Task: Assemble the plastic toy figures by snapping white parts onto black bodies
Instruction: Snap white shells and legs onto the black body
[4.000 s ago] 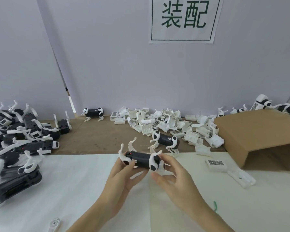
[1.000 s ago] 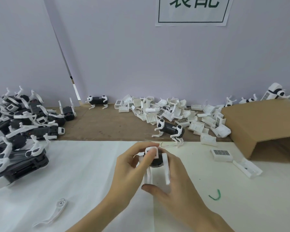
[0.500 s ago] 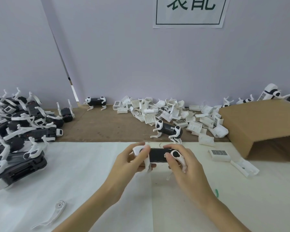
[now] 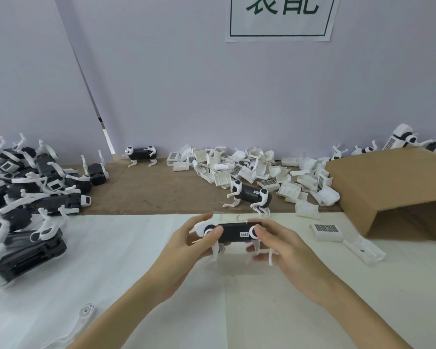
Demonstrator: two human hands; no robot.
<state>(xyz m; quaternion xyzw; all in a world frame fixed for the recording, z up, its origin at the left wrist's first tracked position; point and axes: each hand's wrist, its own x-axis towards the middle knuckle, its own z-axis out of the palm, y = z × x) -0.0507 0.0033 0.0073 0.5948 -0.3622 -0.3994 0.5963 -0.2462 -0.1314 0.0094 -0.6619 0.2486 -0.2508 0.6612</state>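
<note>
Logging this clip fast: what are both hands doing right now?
Left hand: grips the left end of the toy figure.
Right hand: grips its right end.

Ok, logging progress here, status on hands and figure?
Left hand and right hand both grip toy figure. Legs on, held above white sheet. Nothing obstructing.

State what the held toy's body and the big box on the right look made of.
Body: seemingly matte black plastic, from its smooth moulded edges and printed label. Box: probably plain brown cardboard, from its dull tan surface and folded flap.
</note>
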